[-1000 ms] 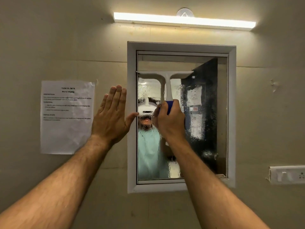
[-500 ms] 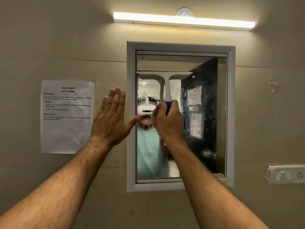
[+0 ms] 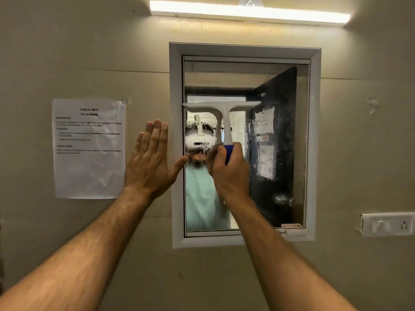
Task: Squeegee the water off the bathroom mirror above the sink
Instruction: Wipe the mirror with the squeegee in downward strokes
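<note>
The mirror hangs in a white frame on the beige wall; its glass is beaded with water low down and on the right, and looks clearer above the blade. A white T-shaped squeegee with a blue grip lies across the left half of the glass, blade level, at about upper-middle height. My right hand grips the blue handle from below. My left hand is flat with straight fingers against the wall just left of the frame, and its thumb reaches over the frame's edge.
A printed task sheet is taped to the wall on the left. A tube light glows above the mirror. A switch and socket plate sits at the lower right. Small pale boxes rest in the frame's bottom right corner.
The squeegee blade has slid down the glass from near the top, leaving a clearer strip above it. My left hand stays flat beside the frame.
</note>
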Demonstrator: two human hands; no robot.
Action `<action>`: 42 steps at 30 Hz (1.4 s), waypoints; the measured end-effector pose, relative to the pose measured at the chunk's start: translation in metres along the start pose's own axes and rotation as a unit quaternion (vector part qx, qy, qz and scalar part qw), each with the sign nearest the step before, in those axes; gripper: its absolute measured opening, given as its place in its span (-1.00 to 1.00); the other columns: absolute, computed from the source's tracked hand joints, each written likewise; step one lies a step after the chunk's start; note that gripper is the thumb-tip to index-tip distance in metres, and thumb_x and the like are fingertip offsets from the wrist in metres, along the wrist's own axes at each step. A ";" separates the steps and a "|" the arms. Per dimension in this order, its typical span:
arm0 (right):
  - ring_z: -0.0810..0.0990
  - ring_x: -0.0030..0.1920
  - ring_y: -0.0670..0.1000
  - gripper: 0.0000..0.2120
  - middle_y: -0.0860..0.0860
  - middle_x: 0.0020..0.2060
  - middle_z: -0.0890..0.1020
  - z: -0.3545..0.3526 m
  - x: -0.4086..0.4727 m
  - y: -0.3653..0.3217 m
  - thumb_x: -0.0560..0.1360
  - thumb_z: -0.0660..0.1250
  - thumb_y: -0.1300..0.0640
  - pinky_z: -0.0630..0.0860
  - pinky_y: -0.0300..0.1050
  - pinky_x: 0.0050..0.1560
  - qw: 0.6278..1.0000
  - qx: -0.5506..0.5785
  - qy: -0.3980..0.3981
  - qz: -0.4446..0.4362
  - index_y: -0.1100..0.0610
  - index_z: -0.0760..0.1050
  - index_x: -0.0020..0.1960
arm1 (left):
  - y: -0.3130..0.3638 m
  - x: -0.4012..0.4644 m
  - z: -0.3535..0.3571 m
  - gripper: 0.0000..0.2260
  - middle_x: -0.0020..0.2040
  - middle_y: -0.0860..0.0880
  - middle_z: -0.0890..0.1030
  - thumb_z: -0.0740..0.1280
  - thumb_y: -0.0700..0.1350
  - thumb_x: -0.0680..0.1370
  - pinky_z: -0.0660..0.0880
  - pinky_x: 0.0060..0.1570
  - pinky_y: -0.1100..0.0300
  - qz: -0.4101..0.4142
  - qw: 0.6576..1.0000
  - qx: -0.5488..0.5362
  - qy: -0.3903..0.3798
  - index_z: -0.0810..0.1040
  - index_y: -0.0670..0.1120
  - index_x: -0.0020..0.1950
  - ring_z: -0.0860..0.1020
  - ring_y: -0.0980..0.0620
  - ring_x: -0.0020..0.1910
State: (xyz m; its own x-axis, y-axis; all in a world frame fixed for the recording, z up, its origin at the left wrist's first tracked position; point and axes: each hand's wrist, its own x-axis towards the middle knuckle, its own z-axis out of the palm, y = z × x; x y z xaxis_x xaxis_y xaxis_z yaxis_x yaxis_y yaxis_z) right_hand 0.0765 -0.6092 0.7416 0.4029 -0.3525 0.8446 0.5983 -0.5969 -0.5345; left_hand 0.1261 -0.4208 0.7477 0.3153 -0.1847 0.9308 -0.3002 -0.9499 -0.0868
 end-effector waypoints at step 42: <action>0.60 -0.13 0.15 -0.67 0.01 -0.19 0.55 -0.009 -0.056 0.025 0.60 0.12 -0.11 0.59 0.25 -0.05 0.996 -0.036 -0.048 0.070 0.12 0.42 0.16 | -0.005 -0.057 0.014 -0.10 0.68 -0.16 -0.08 -0.08 0.44 0.56 -0.07 0.63 -0.08 -0.006 0.998 -0.033 -0.053 -0.08 -0.18 0.67 -0.15 -0.07 0.66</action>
State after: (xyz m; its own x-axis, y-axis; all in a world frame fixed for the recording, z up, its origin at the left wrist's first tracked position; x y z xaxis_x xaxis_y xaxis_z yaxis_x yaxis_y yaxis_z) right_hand 0.0625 -0.6113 0.6806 0.5452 -0.3683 0.7531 0.4813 -0.5979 -0.6409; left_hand 0.1220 -0.4093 0.6897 0.4121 -0.2035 0.8881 -0.3545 -0.9338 -0.0495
